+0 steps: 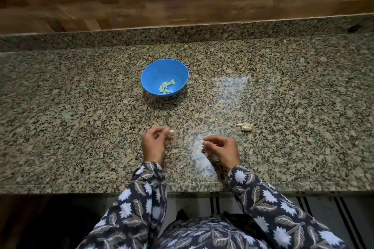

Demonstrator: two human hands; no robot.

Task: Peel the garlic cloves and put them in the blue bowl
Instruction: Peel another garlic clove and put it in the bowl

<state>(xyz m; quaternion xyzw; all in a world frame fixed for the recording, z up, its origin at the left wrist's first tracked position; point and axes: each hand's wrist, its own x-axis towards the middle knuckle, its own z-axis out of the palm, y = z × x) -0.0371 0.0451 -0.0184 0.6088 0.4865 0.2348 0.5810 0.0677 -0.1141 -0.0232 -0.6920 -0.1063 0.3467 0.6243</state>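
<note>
1. The left hand (154, 143) has its fingers curled and pinches a small pale clove (172, 132) at the fingertips, low over the bench (81, 107). The blur hides whether its skin is off.
2. The right hand (221, 150) is near the left hand but apart from it, with its fingers curled toward it. Something pale shows at one fingertip. It may be a piece of skin or only a nail, so I cannot tell if this hand holds anything.
3. The blue bowl (153, 75) stands almost straight ahead of the left hand, well apart from it, with several peeled cloves (167, 88) at its bottom. The left hand is the nearer one, so I judge that the drop needs a forward reach from this hand.
4. The unpeeled cloves (245, 126) lie on the bench to the right of the right hand and a little ahead, with their long axis about across the view. The right hand is nearer to them.
</note>
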